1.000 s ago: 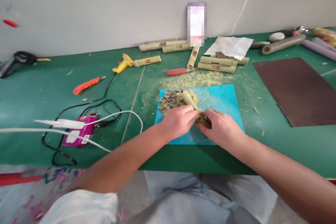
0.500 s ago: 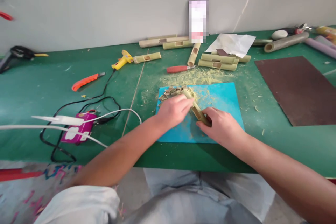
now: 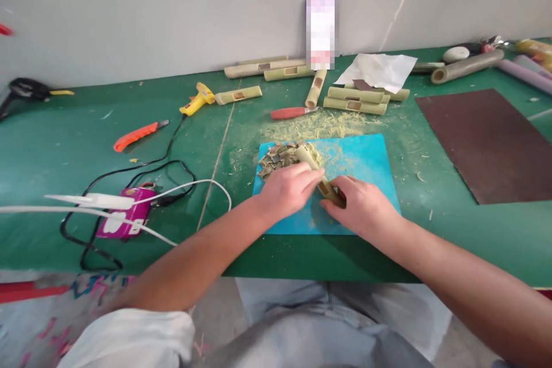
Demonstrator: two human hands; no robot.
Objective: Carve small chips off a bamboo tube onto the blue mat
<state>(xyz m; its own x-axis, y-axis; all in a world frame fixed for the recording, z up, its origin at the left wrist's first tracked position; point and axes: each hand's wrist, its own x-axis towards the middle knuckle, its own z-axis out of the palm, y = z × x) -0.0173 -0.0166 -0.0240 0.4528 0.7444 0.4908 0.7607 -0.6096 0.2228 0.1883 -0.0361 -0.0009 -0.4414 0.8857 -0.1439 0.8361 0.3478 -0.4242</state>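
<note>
A pale bamboo tube [image 3: 307, 157] with a rectangular opening cut in its side lies slanted over a blue sheet [image 3: 371, 155]. My right hand [image 3: 360, 204] is closed round the tube's near end, thumb on one side and fingers on the other. Across its middle rests my left hand [image 3: 291, 187], fingers pressed together; whatever they pinch is hidden from view. A heap of brown scraps [image 3: 276, 160] and pale shavings sits at the tube's far end, on the sheet's upper left part.
Behind the sheet lie a red-handled knife [image 3: 288, 113] and several cut bamboo tubes [image 3: 356, 104]. A yellow glue gun [image 3: 198, 99], an orange utility knife [image 3: 137, 137] and a corded purple box [image 3: 129, 213] are at left. At right is a brown sheet [image 3: 483, 146]. A phone [image 3: 321, 31] leans on the wall.
My left hand has slid along the bamboo tube toward my right hand, uncovering more of its far end. My right hand keeps its hold. The view has shifted slightly.
</note>
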